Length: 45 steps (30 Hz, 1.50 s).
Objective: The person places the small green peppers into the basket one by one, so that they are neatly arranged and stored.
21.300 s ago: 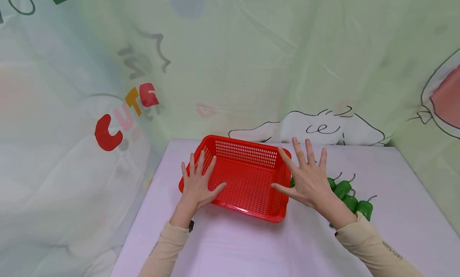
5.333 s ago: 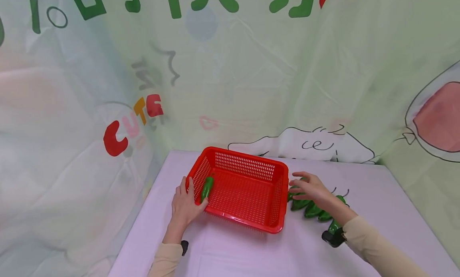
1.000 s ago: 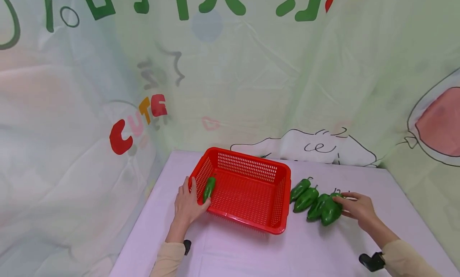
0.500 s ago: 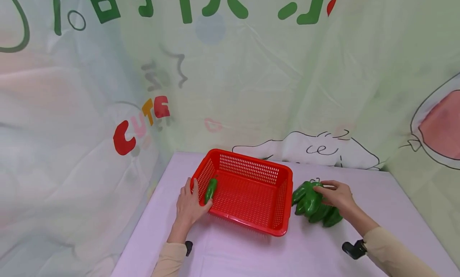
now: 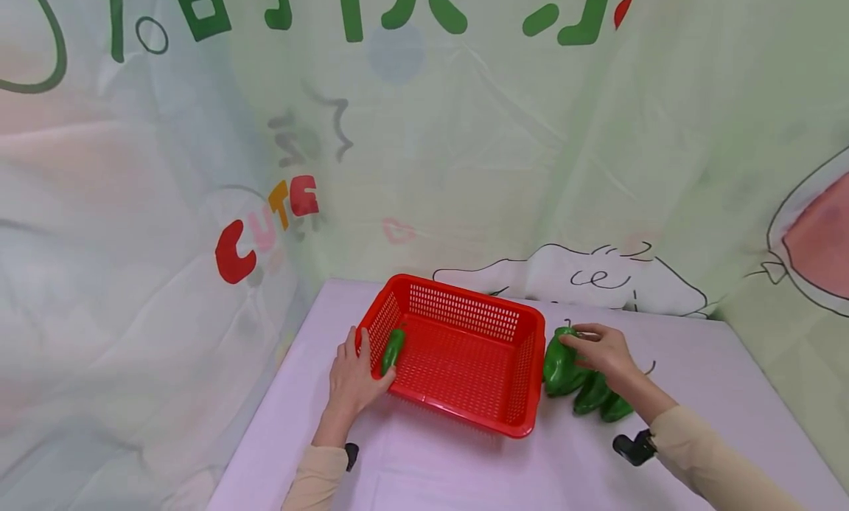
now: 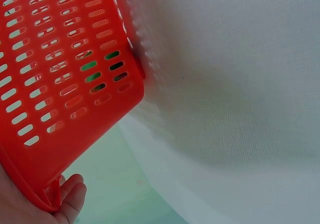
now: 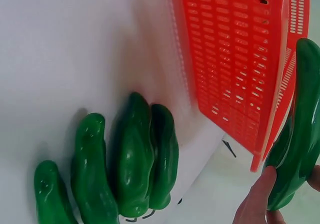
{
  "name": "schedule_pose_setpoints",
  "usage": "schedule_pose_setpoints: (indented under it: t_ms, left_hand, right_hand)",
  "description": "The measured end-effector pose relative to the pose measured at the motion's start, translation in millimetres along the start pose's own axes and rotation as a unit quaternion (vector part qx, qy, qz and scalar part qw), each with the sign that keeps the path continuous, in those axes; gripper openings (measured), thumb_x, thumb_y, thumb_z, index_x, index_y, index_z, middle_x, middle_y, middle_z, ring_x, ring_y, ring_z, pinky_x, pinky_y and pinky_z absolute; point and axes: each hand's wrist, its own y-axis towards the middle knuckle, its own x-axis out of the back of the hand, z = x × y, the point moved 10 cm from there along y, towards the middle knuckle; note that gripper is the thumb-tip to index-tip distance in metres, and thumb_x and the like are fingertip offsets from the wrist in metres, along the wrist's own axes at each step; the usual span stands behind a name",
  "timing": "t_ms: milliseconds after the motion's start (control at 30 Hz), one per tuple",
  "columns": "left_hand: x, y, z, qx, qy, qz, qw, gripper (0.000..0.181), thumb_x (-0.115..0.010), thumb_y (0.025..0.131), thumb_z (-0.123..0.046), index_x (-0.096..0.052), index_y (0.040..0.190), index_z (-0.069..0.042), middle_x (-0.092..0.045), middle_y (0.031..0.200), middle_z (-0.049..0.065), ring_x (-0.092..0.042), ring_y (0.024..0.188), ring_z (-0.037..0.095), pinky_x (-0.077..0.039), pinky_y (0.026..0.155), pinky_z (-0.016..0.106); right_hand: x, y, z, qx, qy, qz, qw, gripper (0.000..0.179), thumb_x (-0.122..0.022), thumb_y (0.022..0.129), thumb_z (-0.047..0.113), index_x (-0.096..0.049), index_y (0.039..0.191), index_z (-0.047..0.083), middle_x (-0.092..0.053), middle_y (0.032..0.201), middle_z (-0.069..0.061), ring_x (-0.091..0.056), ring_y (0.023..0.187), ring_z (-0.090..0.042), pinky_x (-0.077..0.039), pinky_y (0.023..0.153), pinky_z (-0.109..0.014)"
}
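A red plastic basket (image 5: 458, 367) with slotted walls stands on the table. My left hand (image 5: 351, 378) grips the basket's left rim, its fingers curled over the edge in the left wrist view. One green pepper (image 5: 393, 349) lies inside, near that left wall. Beside the right rim, my right hand (image 5: 606, 355) pinches another green pepper (image 7: 300, 134) between thumb and fingers, raised over the peppers on the table. In the right wrist view it hangs level with the rim, outside the wall. Several more green peppers (image 7: 92, 169) lie in a row below it.
The table (image 5: 424, 474) has a pale lilac cover. A printed cloth backdrop (image 5: 464, 164) rises behind it and along both sides. Black wrist devices sit on both arms, the right one (image 5: 634, 447) hanging over the table.
Both hands were raised and spread at first; a pepper is now in the basket and my left hand on its rim. My right hand has taken a pepper and carried it left.
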Motion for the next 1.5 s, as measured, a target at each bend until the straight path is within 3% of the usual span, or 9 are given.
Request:
schedule_pose_setpoints:
  t_ms: [233,500,867,1167,1500]
  left_hand:
    - [1.9,0.8,0.0,0.001,0.002,0.0,1.0,0.094,-0.062,0.079,-0.052,-0.034,0.151,0.002,-0.029,0.154,0.025,-0.042,0.12,0.036,-0.048,0.093,0.047]
    - [-0.2,0.8,1.3,0.006,0.0,0.007,1.0,0.094,-0.06,0.08,-0.053,-0.033,0.151,0.002,-0.028,0.154,0.024,-0.041,0.121,0.036,-0.047,0.093,0.046]
    - [-1.6,1.7,4.4,0.01,0.0,0.006,0.9999,0.094,-0.06,0.08,-0.053,-0.033,0.151,0.002,-0.027,0.154,0.024,-0.041,0.122,0.036,-0.047,0.093,0.046]
    - [-2.3,1.5,4.6,0.016,-0.007,0.011,0.9998,0.094,-0.059,0.079,-0.053,-0.033,0.151,0.002,-0.027,0.155,0.023,-0.039,0.126,0.036,-0.046,0.097,0.048]
    - [-2.8,3.2,6.2,0.014,-0.004,0.001,0.9999,0.095,-0.06,0.078,-0.053,-0.034,0.151,0.001,-0.028,0.154,0.023,-0.039,0.126,0.035,-0.046,0.097,0.047]
  right_hand:
    - [-13.8,3.3,9.3,0.001,0.007,0.018,0.9998,0.065,-0.064,0.095,0.026,-0.039,0.141,-0.013,-0.043,0.137,-0.039,-0.062,0.109,-0.04,-0.056,0.083,-0.041]
    - [-33.8,7.0,23.7,0.01,0.01,0.033,0.9994,0.064,-0.063,0.095,0.026,-0.041,0.14,-0.013,-0.044,0.135,-0.038,-0.064,0.105,-0.038,-0.058,0.077,-0.038]
    - [-74.8,16.0,53.6,0.026,0.028,0.052,0.9979,0.057,-0.066,0.093,0.021,-0.047,0.138,-0.009,-0.05,0.131,-0.033,-0.066,0.099,-0.03,-0.058,0.078,-0.035]
    - [-105.3,25.2,69.2,0.03,0.043,0.06,0.9968,0.055,-0.069,0.091,0.019,-0.05,0.134,-0.009,-0.053,0.128,-0.031,-0.068,0.092,-0.026,-0.057,0.083,-0.042]
    - [-144.6,29.5,100.5,0.042,0.075,0.081,0.993,0.05,-0.067,0.092,0.014,-0.05,0.132,-0.01,-0.054,0.125,-0.029,-0.068,0.095,-0.03,-0.056,0.083,-0.042]
